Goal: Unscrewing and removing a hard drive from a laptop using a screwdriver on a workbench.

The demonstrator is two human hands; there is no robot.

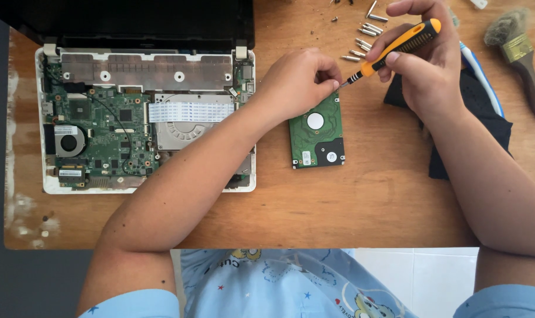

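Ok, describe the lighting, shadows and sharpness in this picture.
Head view: soft, even light, no harsh glare; faint shadows under the left hand and right hand on the wooden table; the screwdriver, hard drive and laptop board are sharp; little distortion.

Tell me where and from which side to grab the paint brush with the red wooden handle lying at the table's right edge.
Grip the red wooden handle of the paint brush from above, fingers across its long sides. It lies flat on the wooden table, bristles pointing away, handle angled toward the right edge, with bare table on both sides. Probably easiest for the right hand, which now holds the orange screwdriver.
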